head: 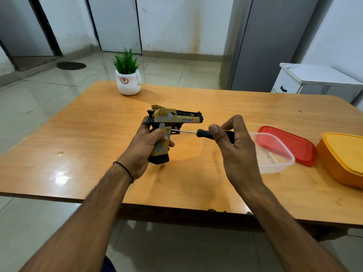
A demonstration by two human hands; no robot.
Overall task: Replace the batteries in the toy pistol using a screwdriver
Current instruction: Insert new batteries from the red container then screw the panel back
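Note:
A yellow and grey toy pistol [172, 118] with a black base stands upright above the wooden table [88, 130], barrel pointing right. My left hand [145, 146] grips its handle from the left. My right hand [233, 142] holds the black and yellow handle of a screwdriver [204, 132] between thumb and fingers. The thin metal shaft runs left, and its tip touches the top of the pistol's grip near my left thumb.
A clear plastic box [275, 154] lies just right of my right hand, with a red lid [290, 146] behind it and an orange lidded container [343, 156] at the right edge. A white pot with a green plant [128, 79] stands at the table's far side.

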